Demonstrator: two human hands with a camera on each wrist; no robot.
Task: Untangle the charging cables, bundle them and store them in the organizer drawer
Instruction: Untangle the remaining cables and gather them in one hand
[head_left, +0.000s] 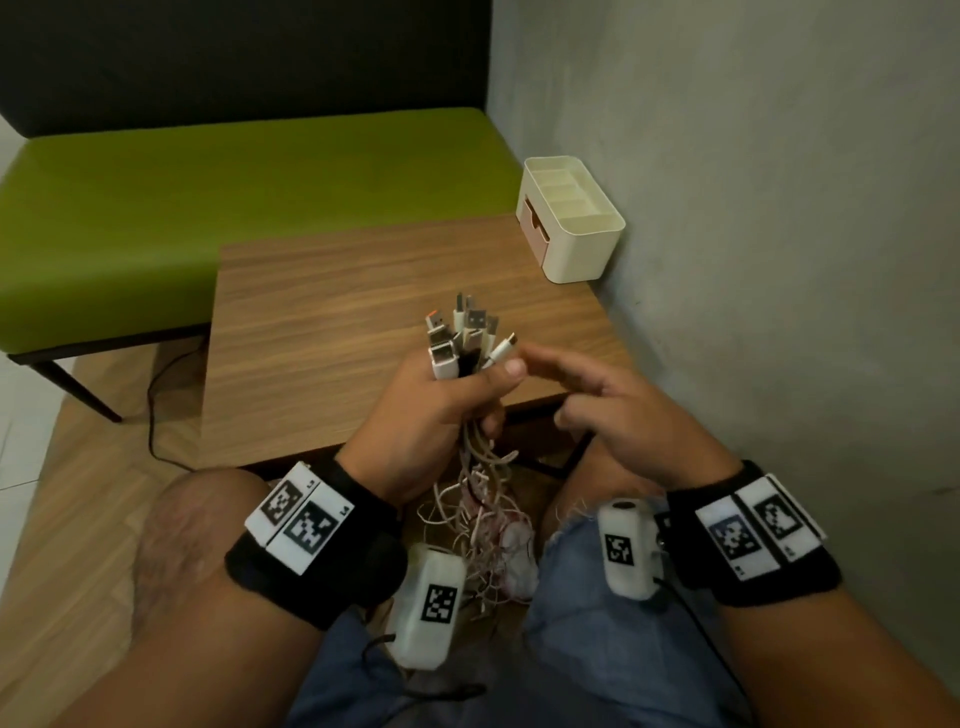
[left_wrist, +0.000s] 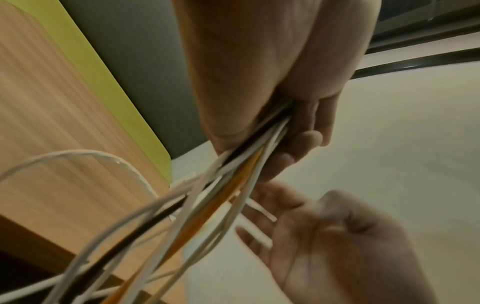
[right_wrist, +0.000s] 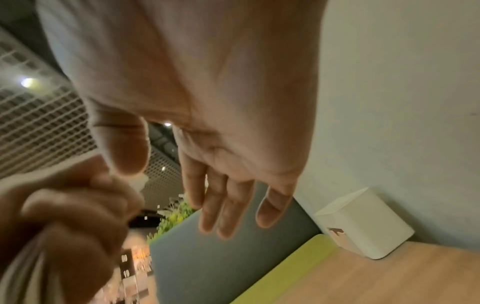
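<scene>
Wood table (head_left: 332, 322): organizer (head_left: 576, 228) far corner, left hand (head_left: 436, 415) grips cables (head_left: 462, 332).

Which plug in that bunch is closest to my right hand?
The slim white plug with the small metal tip, leaning out on the right of the bunch toward the right hand; the others are wider USB plugs standing upright.

Mostly white and off-white charging cables (head_left: 480, 467), with one black strand, one orange strand (left_wrist: 226, 197) and an orange-tipped plug (head_left: 432, 317) among grey-metal connectors, show against a brown wood-grain bench (head_left: 332, 322). The cream organizer (head_left: 576, 234) carries a salmon-pink drawer front (head_left: 535, 215), beside a grey wall (head_left: 779, 208) and a lime-green seat cushion (head_left: 234, 208) with a black backrest (head_left: 234, 57). Black wristbands (head_left: 322, 561) bear white tags printed with black-and-white square marker patterns (head_left: 306, 525), above frayed blue denim shorts (head_left: 582, 597) and a herringbone wood floor (head_left: 78, 519).
</scene>
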